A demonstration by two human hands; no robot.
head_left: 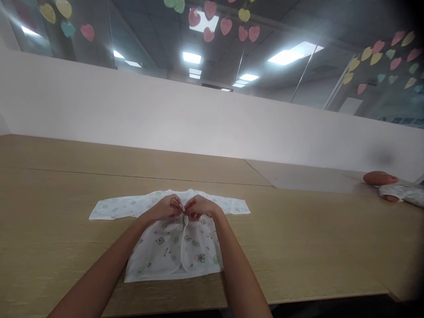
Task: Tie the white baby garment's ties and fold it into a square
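Tan wood-grain surface (314, 247) under white, pastel-print cloth shirt (167, 247); prob. light, floppy. My L grip (172, 206) & R grip (195, 206) pinched shut on its front edges (184, 247), best hold IMO.

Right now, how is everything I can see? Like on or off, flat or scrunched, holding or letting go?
White printed shirt: spread out, sleeves out to both sides; fastenings too small to make out.
Left hand: pinching the shirt at its front.
Right hand: pinching there too, close beside the left.
Ceiling lights: on.
Hearts: stuck up high.
Brown thing at far right: lying down, too unclear to name.
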